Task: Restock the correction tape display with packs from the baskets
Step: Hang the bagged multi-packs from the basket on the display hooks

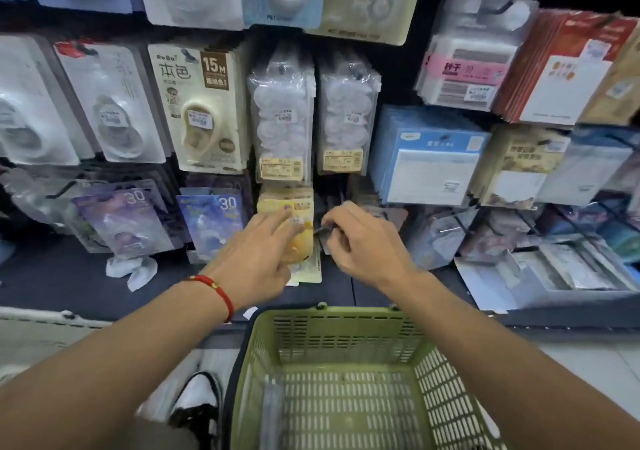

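A yellow correction tape pack (290,207) hangs low on the display, and my left hand (258,259) grips its lower part, covering it. My right hand (360,241) is beside it, fingers curled and pinching the tip of a dark display hook (320,230). Another pale pack (309,269) lies under my left hand on the dark shelf. The green basket (332,321) stands right below both hands; its slotted bottom shows no packs.
Rows of hanging correction tape packs fill the display: brown-labelled packs (204,106), clear multi-packs (282,117), purple and blue packs (211,222). Notepads (426,158) hang at the right. Loose clear packaging (133,269) lies on the shelf. A shoe (201,401) shows left of the basket.
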